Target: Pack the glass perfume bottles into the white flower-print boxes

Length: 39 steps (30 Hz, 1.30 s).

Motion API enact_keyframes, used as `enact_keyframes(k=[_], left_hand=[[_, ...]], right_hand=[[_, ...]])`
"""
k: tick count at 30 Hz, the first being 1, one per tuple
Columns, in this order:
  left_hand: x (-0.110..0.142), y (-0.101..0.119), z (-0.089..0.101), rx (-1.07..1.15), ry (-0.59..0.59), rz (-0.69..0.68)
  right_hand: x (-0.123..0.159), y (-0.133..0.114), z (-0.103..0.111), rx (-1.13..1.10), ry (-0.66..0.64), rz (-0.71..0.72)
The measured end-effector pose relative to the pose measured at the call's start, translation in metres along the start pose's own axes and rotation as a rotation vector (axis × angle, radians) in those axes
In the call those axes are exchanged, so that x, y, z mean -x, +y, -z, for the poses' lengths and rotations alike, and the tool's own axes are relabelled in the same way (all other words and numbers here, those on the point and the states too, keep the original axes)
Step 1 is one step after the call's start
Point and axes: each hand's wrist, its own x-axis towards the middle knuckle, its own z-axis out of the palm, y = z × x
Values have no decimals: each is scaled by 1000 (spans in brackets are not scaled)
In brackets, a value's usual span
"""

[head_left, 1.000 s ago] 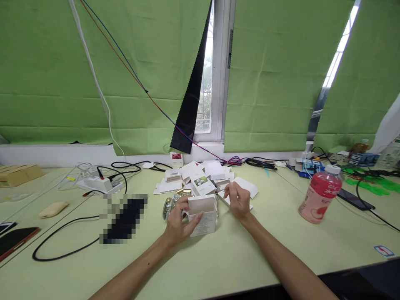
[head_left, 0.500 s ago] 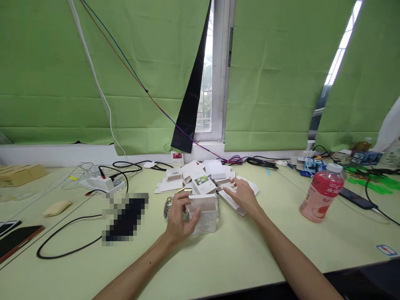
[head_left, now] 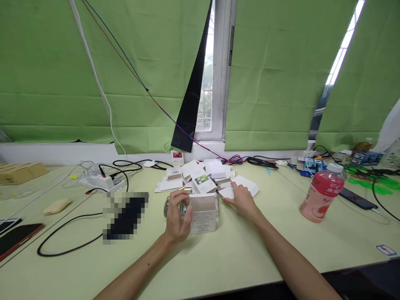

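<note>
A small white box (head_left: pixel 203 221) stands upright with its top open, printed text on its front. My left hand (head_left: pixel 178 218) is at its left side, thumb beside the box edge and fingers curved but apart from the thumb. Behind that hand shows a shiny metallic object (head_left: pixel 167 207), mostly hidden; its kind is unclear. My right hand (head_left: pixel 245 200) rests over an opened white box (head_left: pixel 246 183), thumb stretched left and fingertips at the pile. Whether it grips anything is hard to see. Behind both hands lies a heap of white cartons, one with a flower picture (head_left: pixel 201 180).
A pink drink bottle (head_left: pixel 323 193) stands to the right, near a phone (head_left: pixel 358 198). On the left are a power strip (head_left: pixel 103 182), a pixelated dark object (head_left: pixel 126 216) with a black cable, and a red-edged phone (head_left: pixel 18 241). Green blinds (head_left: pixel 281 75) hang behind.
My left thumb has slid left off the front of the upright box. My right hand has come slightly lower, over the opened box, with its thumb nearer the upright one.
</note>
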Motion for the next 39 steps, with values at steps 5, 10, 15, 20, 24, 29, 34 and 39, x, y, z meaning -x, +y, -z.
enact_keyframes(k=[5,10,15,20,24,29,34,39], left_hand=[[2,-2,0,15,14,49],[2,-2,0,8,21,72],[2,-2,-1,40,45,138],[3,-4,-1,60,56,161],[3,-5,0,61,59,164],[4,-6,0,52,62,160],[3,-5,0,28,69,161],[0,-4,1,17,88,163]], right_hand=[[2,-3,3,22,-7,-7],[3,-5,5,24,19,6],[3,-4,6,-9,36,3],[3,-4,12,-29,45,-16],[3,-4,17,-82,55,-62],[3,-6,19,-171,85,-71],[1,-7,22,-307,161,-87],[-5,-4,24,-631,265,-81]])
